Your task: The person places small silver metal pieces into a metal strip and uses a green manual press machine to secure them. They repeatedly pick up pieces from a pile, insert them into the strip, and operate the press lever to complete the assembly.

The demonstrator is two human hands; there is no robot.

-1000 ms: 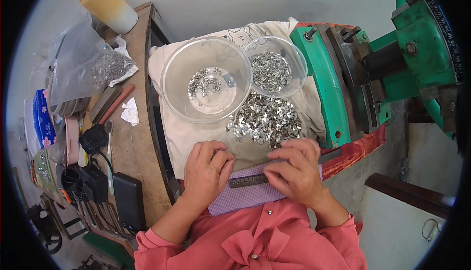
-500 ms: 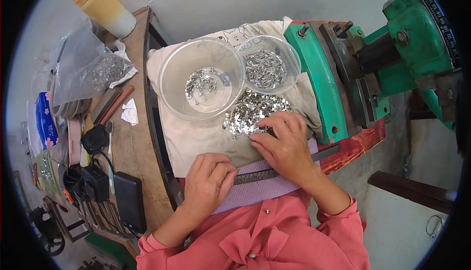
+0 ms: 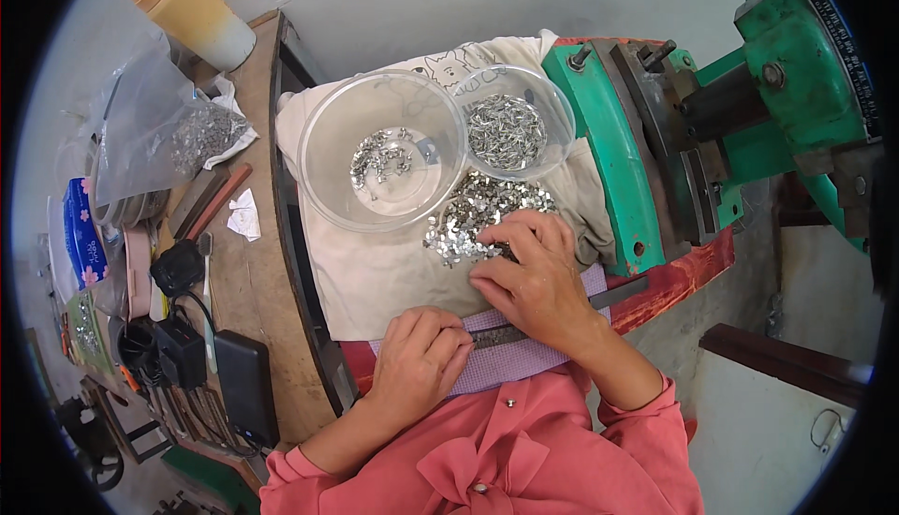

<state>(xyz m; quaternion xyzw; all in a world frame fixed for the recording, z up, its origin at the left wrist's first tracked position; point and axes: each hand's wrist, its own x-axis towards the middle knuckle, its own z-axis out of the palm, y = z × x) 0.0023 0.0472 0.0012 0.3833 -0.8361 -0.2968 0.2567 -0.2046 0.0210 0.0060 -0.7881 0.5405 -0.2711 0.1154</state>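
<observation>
My left hand (image 3: 419, 362) lies over the left part of a dark narrow metal strip (image 3: 501, 335), its fingers curled and pressed together. Whatever those fingertips may hold is hidden. The strip crosses a purple checked cloth (image 3: 573, 358) in front of my body. At the near edge of a pile of small shiny metal pieces (image 3: 465, 220), my right hand (image 3: 538, 281) is bent with thumb and forefinger apart, and I see nothing held between them. Beyond the pile stand a large clear tub (image 3: 314, 178) with some small metal parts and a smaller clear tub (image 3: 562, 112) full of thin metal pins.
A green machine (image 3: 609, 169) with a dark metal block borders the right side. On the wooden table (image 3: 272, 300) at the left are a black power bank (image 3: 245, 389), a brush (image 3: 208, 281), a bag of grey parts (image 3: 201, 136) and a yellow bottle (image 3: 192, 14).
My left hand has slid right along the strip, covering more of it. My right hand has shifted slightly left at the pile's near edge, its thumb and forefinger still apart.
</observation>
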